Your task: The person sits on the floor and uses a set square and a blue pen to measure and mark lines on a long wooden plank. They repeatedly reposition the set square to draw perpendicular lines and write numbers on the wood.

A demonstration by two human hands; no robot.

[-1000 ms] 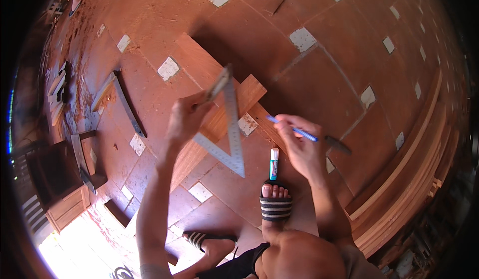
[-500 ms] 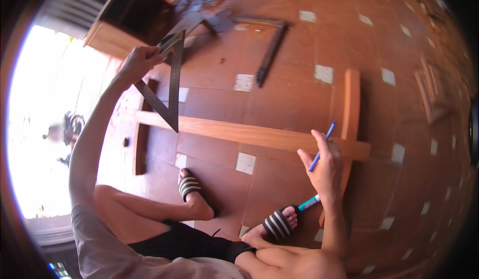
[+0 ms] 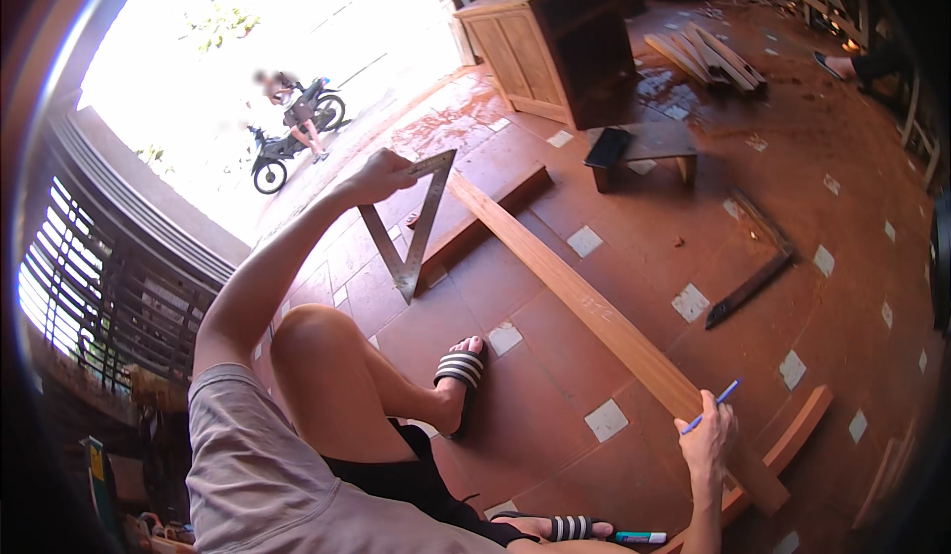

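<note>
My left hand (image 3: 381, 176) is closed on one corner of a metal triangle square (image 3: 420, 232), holding it raised by the board's far end. The square's point hangs downward over a dark crosswise timber (image 3: 485, 222). A long, pale wooden board (image 3: 584, 321) with faint markings on its face runs from there toward the lower right. At its near end, my right hand (image 3: 710, 440) has a slim blue pen (image 3: 728, 392) between its fingers. That hand is over the board; whether it presses on the wood I cannot tell. A second timber (image 3: 804, 423) lies crosswise under the near end.
A wooden cabinet (image 3: 520, 64) stands at the back, with a low bench (image 3: 654, 143) before it. An L-shaped dark wood piece (image 3: 758, 287) and stacked wood strips (image 3: 708, 57) lie on the tiles. A green-white tube (image 3: 639, 537) is by my foot. Outside are a person and a motorbike (image 3: 269, 173).
My view has swung left, bringing the cabinet and doorway further in. The square remains in my left hand. The fingers of my right hand have drawn in around the pen.
</note>
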